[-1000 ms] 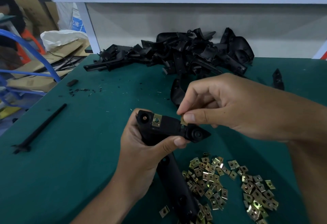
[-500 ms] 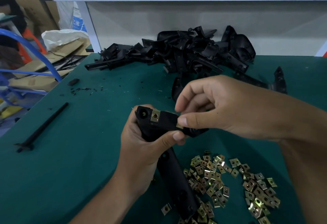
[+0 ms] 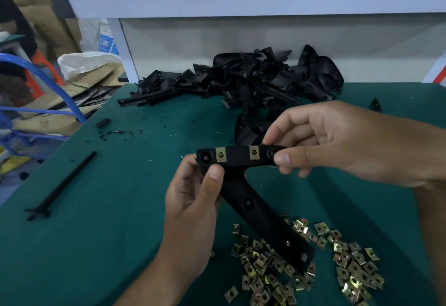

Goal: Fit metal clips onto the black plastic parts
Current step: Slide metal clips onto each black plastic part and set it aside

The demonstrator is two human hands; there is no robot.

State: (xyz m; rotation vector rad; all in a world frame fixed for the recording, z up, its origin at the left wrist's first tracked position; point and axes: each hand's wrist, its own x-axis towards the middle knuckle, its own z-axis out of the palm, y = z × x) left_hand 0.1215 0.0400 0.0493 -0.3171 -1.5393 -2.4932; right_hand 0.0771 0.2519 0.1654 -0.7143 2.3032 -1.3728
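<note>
- Since the earlier frame, the right hand [image 3: 342,141] has finished pressing the second clip [image 3: 254,152] on and slid to the far right end of the black plastic part [image 3: 243,185], and the part has turned so its top bar is now facing the camera.
- Both hands are holding the part in the air above the green counter [image 3: 96,209], over the heap of loose metal clips [image 3: 301,269].
- Left hand [image 3: 193,204] is gripping the bar's left end, thumb and fingers clamped on it just below the first clip [image 3: 221,154].
- Right thumb and fingers are pinching the bar's right end, just beside the second clip.
- Both clips are sitting on the bar between the two hands.
- Behind the part, a pile of black parts [image 3: 253,81] is lying at the counter's back edge.
- Left of the part, a thin black rod [image 3: 62,185] is resting on the counter, well apart.
</note>
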